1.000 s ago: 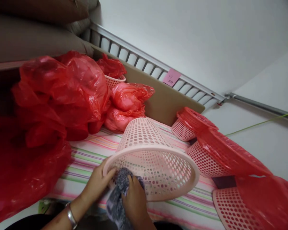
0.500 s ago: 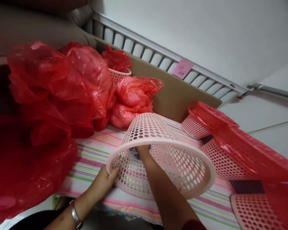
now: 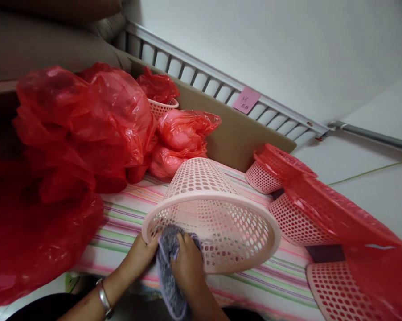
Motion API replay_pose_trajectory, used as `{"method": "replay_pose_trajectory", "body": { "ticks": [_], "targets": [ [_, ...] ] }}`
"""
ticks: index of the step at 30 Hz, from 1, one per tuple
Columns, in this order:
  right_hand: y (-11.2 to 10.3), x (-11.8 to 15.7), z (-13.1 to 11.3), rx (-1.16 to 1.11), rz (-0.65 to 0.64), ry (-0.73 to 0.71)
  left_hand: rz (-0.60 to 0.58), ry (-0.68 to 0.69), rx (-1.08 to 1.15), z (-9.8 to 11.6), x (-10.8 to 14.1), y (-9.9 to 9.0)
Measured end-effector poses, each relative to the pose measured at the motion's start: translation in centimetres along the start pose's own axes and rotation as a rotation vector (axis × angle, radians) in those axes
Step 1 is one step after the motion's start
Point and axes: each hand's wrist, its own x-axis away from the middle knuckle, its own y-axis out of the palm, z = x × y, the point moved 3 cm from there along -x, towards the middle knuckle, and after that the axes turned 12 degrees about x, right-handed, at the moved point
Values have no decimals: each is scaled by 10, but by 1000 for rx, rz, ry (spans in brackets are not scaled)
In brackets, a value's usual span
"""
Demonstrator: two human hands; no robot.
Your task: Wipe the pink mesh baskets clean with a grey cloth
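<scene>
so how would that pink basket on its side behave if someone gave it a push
The pink basket would probably roll in a curve rather than straight, since its round rim is wider than its base. It looks light for its size, with thin walls full of holes. The smooth rim suggests fairly stiff plastic, so it likely wouldn't crumple.

so there's just the one cam, up on the person's head, looking forward and down at a slant, pretty close over the basket (image 3: 201,196), with the wall (image 3: 288,58) further off up top
</scene>
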Motion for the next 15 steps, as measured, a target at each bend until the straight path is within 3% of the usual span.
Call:
{"method": "replay_pose_trajectory", "body": {
  "ticks": [3, 6, 9, 15],
  "targets": [
    [1, 25, 2, -27, -29, -14, 5, -10, -25, 12, 1, -7],
    [-2, 16, 7, -22, -29, -27, 55, -20, -63, 20, -3, -13],
    [-9, -20, 13, 30, 16, 25, 63, -16, -66, 20, -7, -11],
    [-20, -131, 24, 9, 124, 83, 23, -34, -51, 8, -3, -4]
  ]
}}
